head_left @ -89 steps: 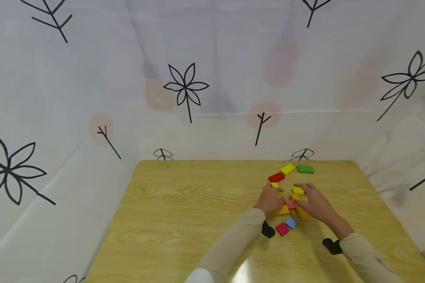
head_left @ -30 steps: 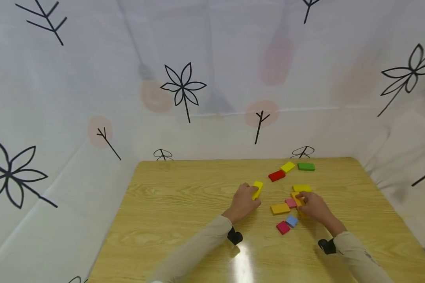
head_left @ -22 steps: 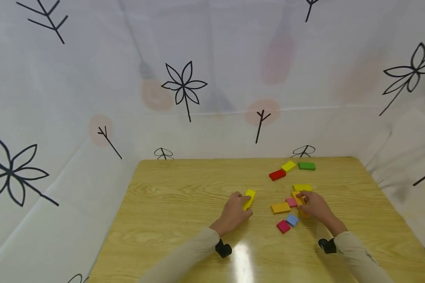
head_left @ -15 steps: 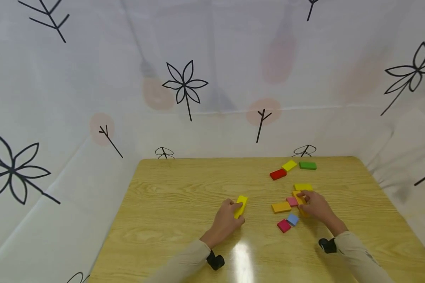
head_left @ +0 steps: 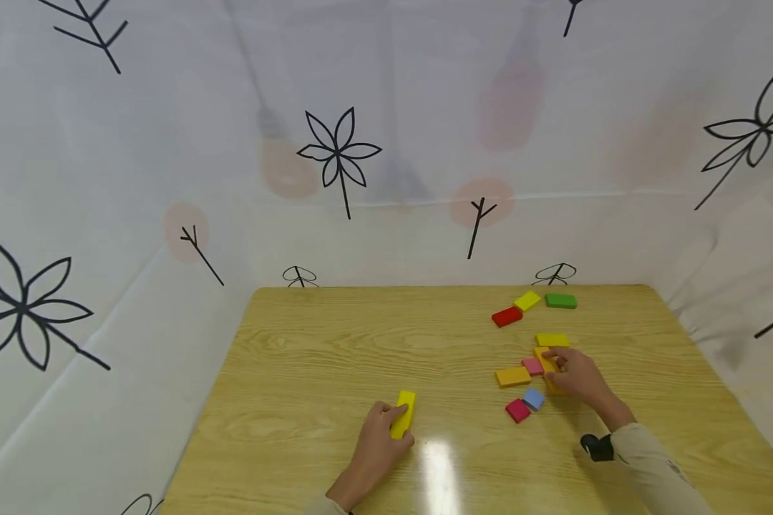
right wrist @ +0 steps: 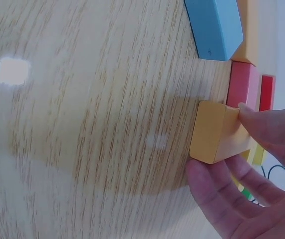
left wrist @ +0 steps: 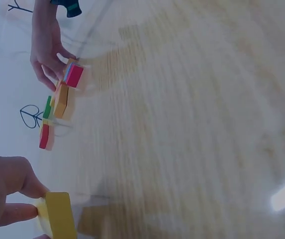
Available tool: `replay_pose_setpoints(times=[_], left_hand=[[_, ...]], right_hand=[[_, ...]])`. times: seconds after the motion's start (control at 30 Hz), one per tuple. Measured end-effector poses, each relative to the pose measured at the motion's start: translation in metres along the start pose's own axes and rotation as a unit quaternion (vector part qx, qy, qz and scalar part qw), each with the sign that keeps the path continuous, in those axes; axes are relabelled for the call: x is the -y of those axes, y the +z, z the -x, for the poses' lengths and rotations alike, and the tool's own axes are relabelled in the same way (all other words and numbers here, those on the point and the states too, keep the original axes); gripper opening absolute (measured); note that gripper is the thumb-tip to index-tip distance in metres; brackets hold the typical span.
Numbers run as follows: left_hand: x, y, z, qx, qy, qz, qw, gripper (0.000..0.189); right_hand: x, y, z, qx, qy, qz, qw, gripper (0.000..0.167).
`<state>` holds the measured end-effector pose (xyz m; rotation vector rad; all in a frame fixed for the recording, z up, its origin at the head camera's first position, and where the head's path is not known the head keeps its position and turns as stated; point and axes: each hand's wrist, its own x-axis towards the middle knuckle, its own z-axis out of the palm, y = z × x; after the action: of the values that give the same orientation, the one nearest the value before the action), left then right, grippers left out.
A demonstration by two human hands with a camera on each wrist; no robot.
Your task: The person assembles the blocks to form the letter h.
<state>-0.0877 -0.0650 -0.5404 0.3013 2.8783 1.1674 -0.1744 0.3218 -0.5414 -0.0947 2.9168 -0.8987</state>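
My left hand (head_left: 375, 447) pinches a yellow block (head_left: 404, 415) at the left front part of the table, away from the other blocks. The left wrist view shows this yellow block (left wrist: 60, 216) between thumb and fingers, with its shadow beside it. Over at the right, my right hand (head_left: 580, 375) has its thumb and fingers around the sides of an orange block (right wrist: 211, 133). A pink block (head_left: 532, 367) lies against that block, and another orange block (head_left: 512, 377) lies to its left. Behind the right hand is a flat yellow block (head_left: 552, 340).
A blue block (head_left: 534, 399) and a crimson block (head_left: 518, 410) touch in front of the right group. Farther back lie a red block (head_left: 507, 317), a yellow block (head_left: 527, 301) and a green block (head_left: 560, 301). Patterned white cloth (head_left: 393, 143) surrounds the wooden table (head_left: 335, 336).
The left hand has taken a yellow block out of the group and carried it left and toward the front. The right hand has come down around the orange block and stayed there.
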Motion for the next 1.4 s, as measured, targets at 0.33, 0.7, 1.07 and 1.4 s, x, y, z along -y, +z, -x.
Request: replay_pose_setpoints(times=[0.33, 0.7, 1.07, 1.4], left_hand=[[0.011, 0.003, 0.023, -0.039, -0.021, -0.011, 0.999, 0.036], [0.021, 0.0, 0.043, -0.025, 0.011, -0.016, 0.9995, 0.032], [0.043, -0.007, 0.034, -0.015, 0.13, 0.064, 0.9894, 0.023], [0.053, -0.01, 0.036, 0.007, 0.202, 0.054, 0.9778, 0.016]], right_hand=[[-0.002, 0.002, -0.003, 0.001, 0.002, 0.001, 1.0, 0.036], [-0.001, 0.0, 0.001, -0.01, -0.026, -0.006, 0.9996, 0.035], [-0.013, 0.003, 0.012, -0.058, -0.128, 0.012, 0.9899, 0.037], [-0.009, -0.004, 0.019, 0.011, -0.146, 0.0, 0.9893, 0.053]])
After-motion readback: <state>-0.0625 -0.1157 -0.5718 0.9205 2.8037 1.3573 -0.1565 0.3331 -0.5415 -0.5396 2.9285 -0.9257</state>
